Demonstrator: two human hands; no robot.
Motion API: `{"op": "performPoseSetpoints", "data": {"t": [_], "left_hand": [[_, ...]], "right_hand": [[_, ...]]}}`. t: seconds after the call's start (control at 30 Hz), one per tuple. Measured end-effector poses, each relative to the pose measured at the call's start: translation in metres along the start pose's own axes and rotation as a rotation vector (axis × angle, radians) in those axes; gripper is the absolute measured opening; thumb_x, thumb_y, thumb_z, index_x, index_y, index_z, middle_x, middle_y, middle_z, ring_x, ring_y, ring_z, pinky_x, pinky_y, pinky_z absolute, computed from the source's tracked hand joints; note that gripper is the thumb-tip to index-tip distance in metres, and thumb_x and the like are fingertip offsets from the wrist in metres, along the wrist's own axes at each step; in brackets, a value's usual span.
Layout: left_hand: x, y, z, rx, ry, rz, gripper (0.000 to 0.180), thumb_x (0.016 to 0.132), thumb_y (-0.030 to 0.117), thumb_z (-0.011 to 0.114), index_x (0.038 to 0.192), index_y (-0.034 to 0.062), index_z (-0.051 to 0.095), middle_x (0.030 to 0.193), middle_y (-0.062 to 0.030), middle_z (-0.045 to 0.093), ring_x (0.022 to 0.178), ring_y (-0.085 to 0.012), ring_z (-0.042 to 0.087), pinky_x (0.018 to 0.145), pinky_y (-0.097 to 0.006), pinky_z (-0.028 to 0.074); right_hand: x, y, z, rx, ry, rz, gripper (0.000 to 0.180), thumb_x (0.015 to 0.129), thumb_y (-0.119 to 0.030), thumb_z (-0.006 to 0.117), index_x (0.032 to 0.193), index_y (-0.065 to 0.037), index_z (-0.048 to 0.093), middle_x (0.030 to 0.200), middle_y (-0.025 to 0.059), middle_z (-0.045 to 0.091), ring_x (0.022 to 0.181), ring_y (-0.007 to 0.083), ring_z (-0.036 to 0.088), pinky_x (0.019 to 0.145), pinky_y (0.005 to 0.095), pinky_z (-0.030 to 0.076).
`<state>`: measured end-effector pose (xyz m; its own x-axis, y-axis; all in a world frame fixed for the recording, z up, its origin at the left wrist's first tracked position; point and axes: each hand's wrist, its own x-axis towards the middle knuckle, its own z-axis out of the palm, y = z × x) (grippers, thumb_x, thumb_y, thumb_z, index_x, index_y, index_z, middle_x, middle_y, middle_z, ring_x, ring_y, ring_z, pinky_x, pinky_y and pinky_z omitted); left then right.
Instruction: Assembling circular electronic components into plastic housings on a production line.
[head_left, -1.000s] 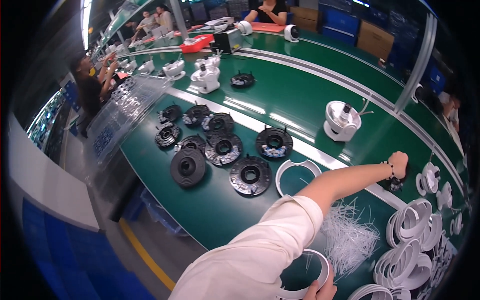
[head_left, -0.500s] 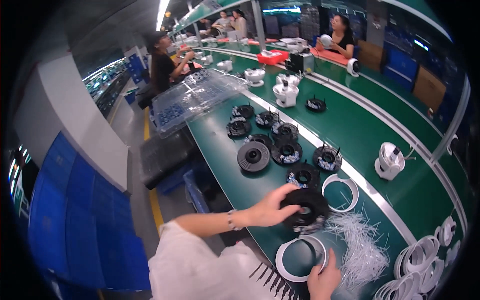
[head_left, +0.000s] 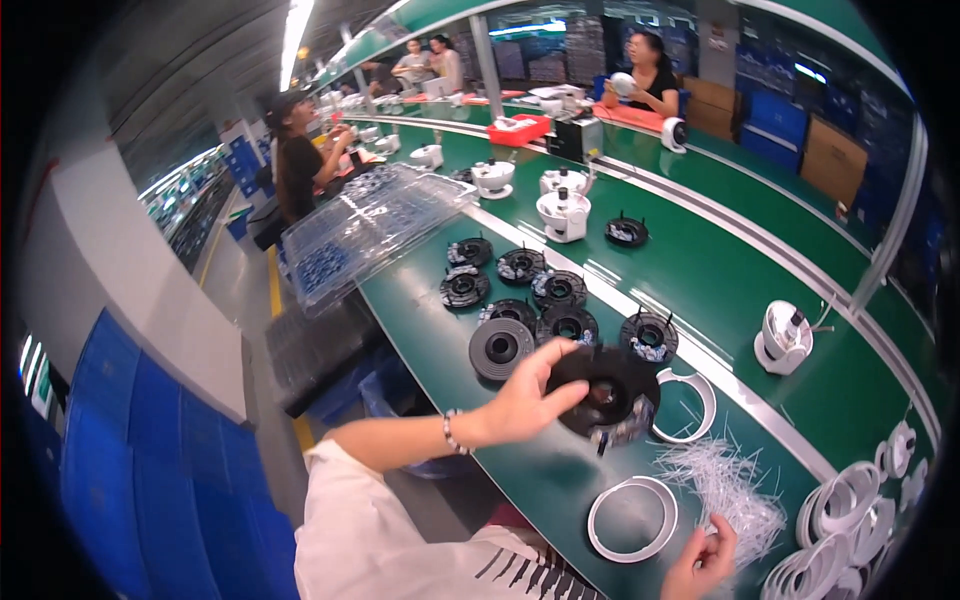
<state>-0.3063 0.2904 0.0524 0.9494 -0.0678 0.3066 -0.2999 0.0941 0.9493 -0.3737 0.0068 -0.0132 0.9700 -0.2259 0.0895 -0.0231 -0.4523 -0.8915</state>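
My left hand [head_left: 535, 398] is closed on the edge of a black disc-shaped housing [head_left: 583, 405] with a round centre hole, held tilted above the bench. Small blue-and-white parts sit along its lower edge. Below it a white ring [head_left: 597, 532] lies on the green bench. To the right of that ring is my right hand [head_left: 703, 562], fingers loosely bent and apart, with nothing visible in them. It is beside a heap of thin clear strips [head_left: 735, 500]. Another white ring [head_left: 711, 402] lies just right of the held housing.
Several similar black housings [head_left: 567, 327] and a ribbed grey disc [head_left: 501, 349] are grouped farther up the bench. White rings [head_left: 835, 510] are stacked at the lower right. White units [head_left: 783, 338] stand on the green conveyor. Clear plastic trays [head_left: 370, 225] lie far left. Other people work beyond.
My right hand has let go of the white ring and moved right, toward the clear strips. My left hand still holds the black housing, now slightly higher. The whole view has shifted a little.
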Motion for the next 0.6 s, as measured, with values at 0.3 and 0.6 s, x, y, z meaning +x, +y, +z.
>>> {"op": "performPoseSetpoints", "data": {"t": [0.3,0.6], "left_hand": [[0.068,0.001,-0.003,-0.189,-0.124,-0.051,0.03,0.08,-0.004,0.049,0.107,-0.0008,0.04,0.101,-0.0078,0.054,0.093,-0.0115,0.052,0.083,-0.025,0.043],[0.036,-0.004,-0.031,-0.341,0.045,-0.004,0.032,0.08,-0.002,0.05,0.11,0.0004,0.04,0.106,-0.0077,0.053,0.096,-0.0129,0.052,0.085,-0.028,0.042]], "right_hand": [[-0.073,-0.151,0.083,0.622,-1.386,-0.366,0.037,0.068,-0.01,0.065,0.101,-0.001,0.05,0.097,0.0135,0.054,0.092,0.0241,0.052,0.079,0.032,0.04],[-0.105,-0.188,0.094,0.886,-1.734,-0.69,0.031,0.066,-0.02,0.062,0.091,-0.001,0.057,0.08,0.0133,0.056,0.077,0.0292,0.054,0.066,0.033,0.042]]}}
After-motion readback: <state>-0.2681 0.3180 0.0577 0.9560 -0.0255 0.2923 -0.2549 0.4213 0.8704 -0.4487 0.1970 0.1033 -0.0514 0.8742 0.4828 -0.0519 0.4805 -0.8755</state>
